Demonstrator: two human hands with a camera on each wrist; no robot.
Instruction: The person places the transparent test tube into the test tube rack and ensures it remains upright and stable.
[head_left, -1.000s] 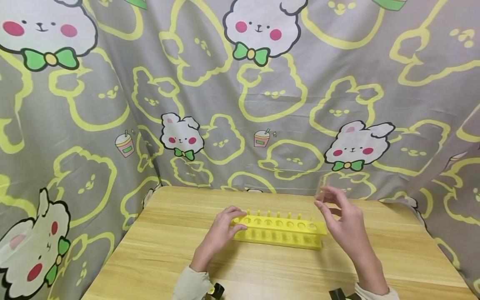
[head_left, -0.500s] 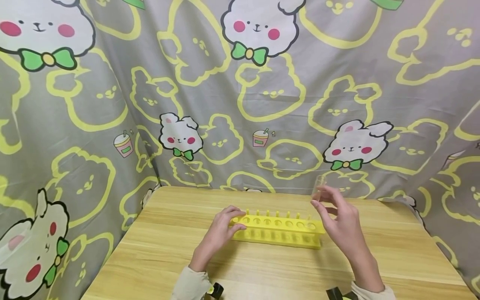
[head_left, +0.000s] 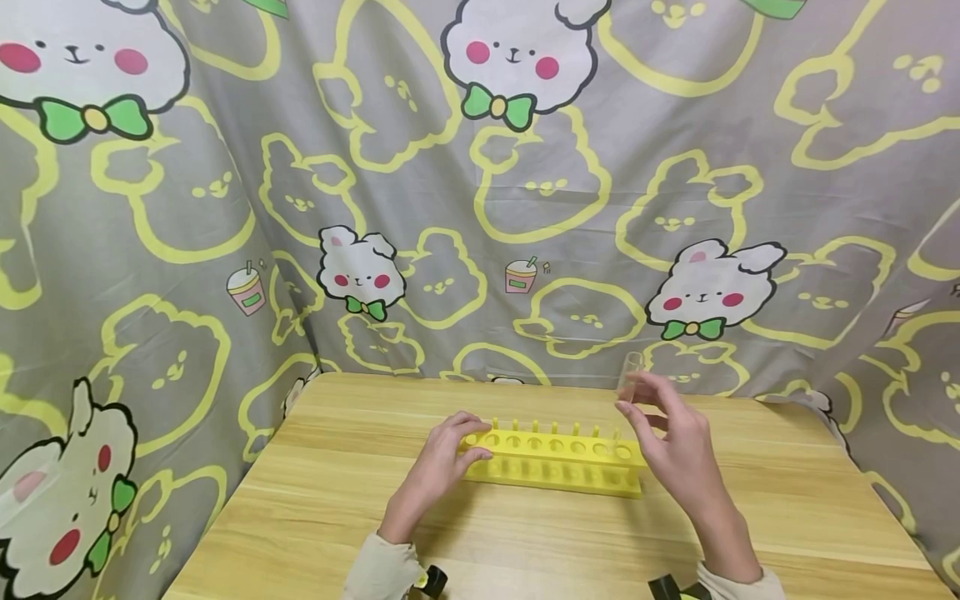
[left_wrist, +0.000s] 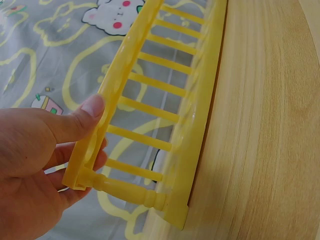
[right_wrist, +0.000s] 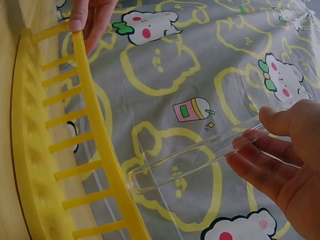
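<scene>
A yellow test-tube rack (head_left: 555,462) with a row of holes stands on the wooden table (head_left: 315,508). My left hand (head_left: 448,450) grips the rack's left end (left_wrist: 87,165), thumb on the top rail. My right hand (head_left: 663,429) pinches a clear glass test tube (head_left: 628,375) near its upper part. The tube (right_wrist: 195,160) slants down, its rounded bottom right at the rack's top rail (right_wrist: 100,135) near the right end; whether it has entered a hole I cannot tell.
A grey cloth with white bunnies and yellow outlines (head_left: 480,192) hangs close behind and to both sides of the table. Bare wood lies in front of the rack and to its left and right.
My right hand has drifted slightly left and down with the tube, bringing it nearer the rack's right end. The left hand and rack have stayed put.
</scene>
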